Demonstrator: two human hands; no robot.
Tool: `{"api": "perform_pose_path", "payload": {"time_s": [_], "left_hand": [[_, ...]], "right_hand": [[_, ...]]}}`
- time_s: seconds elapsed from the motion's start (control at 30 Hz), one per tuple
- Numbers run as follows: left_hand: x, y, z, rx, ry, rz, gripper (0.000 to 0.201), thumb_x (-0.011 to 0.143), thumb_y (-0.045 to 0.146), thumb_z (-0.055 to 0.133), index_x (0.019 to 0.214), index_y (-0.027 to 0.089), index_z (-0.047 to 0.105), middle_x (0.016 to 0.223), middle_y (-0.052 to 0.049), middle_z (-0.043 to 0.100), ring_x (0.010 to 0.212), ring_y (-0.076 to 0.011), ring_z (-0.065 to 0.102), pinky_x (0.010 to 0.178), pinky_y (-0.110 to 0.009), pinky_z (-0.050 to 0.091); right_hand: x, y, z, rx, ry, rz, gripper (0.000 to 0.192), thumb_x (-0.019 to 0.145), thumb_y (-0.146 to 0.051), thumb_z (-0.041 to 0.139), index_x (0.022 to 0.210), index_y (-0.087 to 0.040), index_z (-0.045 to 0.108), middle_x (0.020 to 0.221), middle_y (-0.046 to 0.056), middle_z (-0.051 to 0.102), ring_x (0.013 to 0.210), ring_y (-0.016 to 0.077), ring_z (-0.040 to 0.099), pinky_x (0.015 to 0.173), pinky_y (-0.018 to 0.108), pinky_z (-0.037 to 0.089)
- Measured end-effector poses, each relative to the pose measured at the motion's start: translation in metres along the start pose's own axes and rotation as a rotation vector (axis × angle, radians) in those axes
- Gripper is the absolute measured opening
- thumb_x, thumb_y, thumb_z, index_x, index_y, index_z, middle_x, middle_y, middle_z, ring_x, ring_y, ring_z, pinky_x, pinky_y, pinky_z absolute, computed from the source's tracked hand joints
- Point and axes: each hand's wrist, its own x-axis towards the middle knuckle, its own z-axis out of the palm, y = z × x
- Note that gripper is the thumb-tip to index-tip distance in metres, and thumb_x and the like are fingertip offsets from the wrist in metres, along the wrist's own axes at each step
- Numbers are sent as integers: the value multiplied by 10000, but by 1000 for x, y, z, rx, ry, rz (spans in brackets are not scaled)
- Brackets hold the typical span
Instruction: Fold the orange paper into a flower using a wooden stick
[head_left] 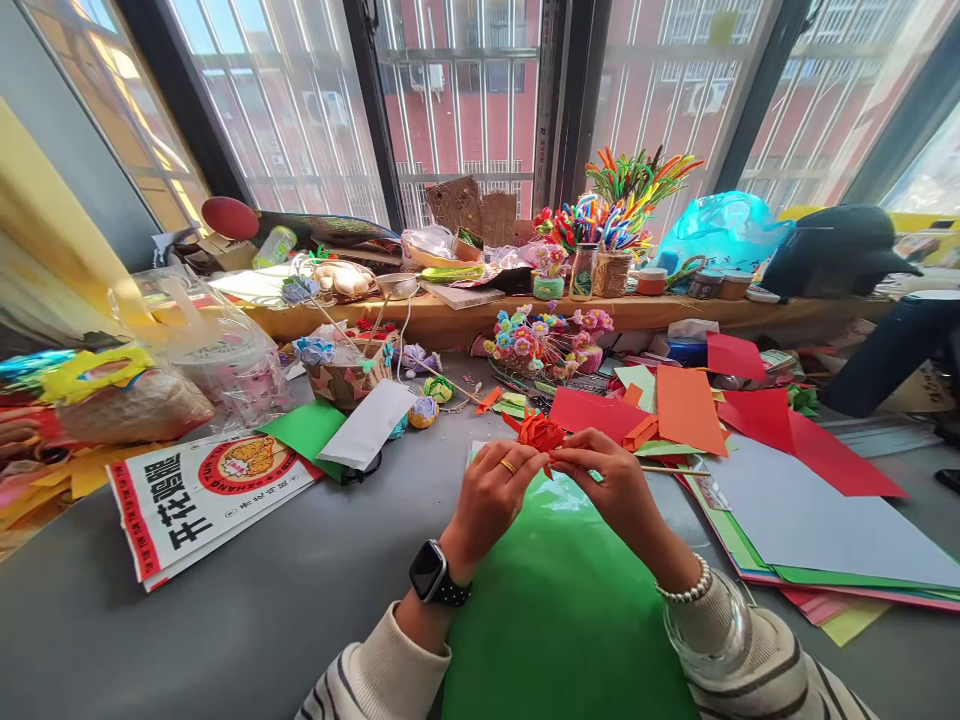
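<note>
Head view: orange paper flower (538,432) pinched between both hands' fingers (534,458).

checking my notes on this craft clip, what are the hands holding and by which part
Both hands, left hand and right hand, pinch a small folded orange paper flower at its lower edge, fingertips meeting just beneath it, above the green paper sheet.

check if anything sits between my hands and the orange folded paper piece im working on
Nothing visible does. The left hand and right hand both already pinch the orange folded paper piece directly, above the green sheet on the grey table.
</note>
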Motion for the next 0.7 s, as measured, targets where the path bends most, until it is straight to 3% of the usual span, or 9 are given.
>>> {"api": "perform_pose_path", "payload": {"time_s": [0.1,0.17,0.3,0.47,0.6,0.7], "left_hand": [[1,0,2,-16,23,-20,180,764,226,534,872,293,661,871,-54,641,886,-222,525,852,-371,368],[2,-1,4,-32,106,-44,223,718,243,598,933,288,629,922,-56,594,904,-214,508,850,-359,380],[6,-5,7,-239,254,-253,659,544,254,744,1141,269,464,1098,-76,442,873,-188,522,745,-308,446],[13,-5,9,-709,106,-565,840,511,182,764,1226,279,334,1214,-93,392,918,-200,544,697,-281,467],[18,3,6,-1057,-47,-580,762,603,154,709,1251,270,326,1125,-84,523,962,-213,550,790,-307,433],[16,5,3,-1210,-107,-538,686,658,235,671,1252,293,333,1109,-68,539,961,-219,554,809,-339,425]], "right_hand": [[0,-3,-1,-11,37,-7,170,821,-285,507,819,-204,656,749,39,574,684,152,572,619,277,478],[0,-5,-2,-16,72,-5,156,822,-275,506,820,-205,645,741,36,562,677,150,562,616,276,470],[1,-7,-3,-13,107,3,115,812,-232,518,812,-197,628,749,35,545,684,152,550,612,269,458],[2,-9,-3,30,75,5,73,793,-183,539,789,-186,611,751,29,535,690,146,543,615,258,454],[3,-12,-3,87,43,21,56,785,-173,548,785,-187,602,751,22,529,680,136,536,590,244,452],[2,-12,-4,106,47,34,44,779,-170,557,784,-186,598,750,21,525,676,133,532,578,237,448]]}}
